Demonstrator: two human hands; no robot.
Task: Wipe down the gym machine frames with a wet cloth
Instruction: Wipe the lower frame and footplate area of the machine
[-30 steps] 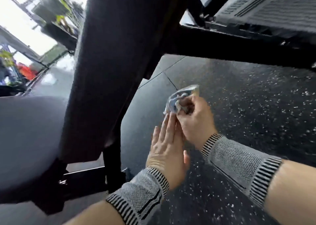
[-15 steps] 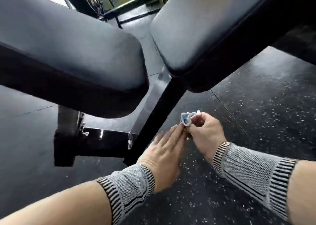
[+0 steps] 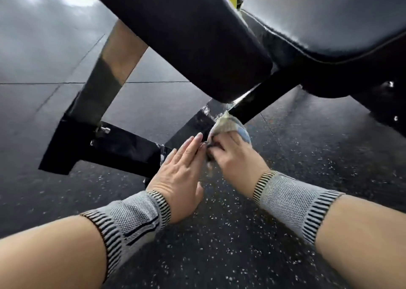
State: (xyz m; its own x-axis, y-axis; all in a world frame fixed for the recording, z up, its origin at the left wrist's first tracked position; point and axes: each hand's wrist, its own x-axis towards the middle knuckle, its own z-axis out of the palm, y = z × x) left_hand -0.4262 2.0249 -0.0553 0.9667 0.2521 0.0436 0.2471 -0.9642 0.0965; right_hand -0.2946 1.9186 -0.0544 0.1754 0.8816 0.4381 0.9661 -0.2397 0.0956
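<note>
At frame centre: crumpled pale wet cloth (image 3: 228, 123) gripped by right hand (image 3: 236, 156) on black steel frame bar (image 3: 193, 123); left hand (image 3: 179, 172) flat, fingers straight; wet sheen there, remaining frame apparently unwiped.

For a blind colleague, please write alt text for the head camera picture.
A right hand presses a bunched cloth against a black slanted frame bar under two padded bench cushions. The left hand, fingers straight, lies beside it over the speckled floor; both wrists wear grey knit sleeves.

Two hands (image 3: 180, 167), one cloth (image 3: 230, 125), two pads (image 3: 186, 36).
</note>
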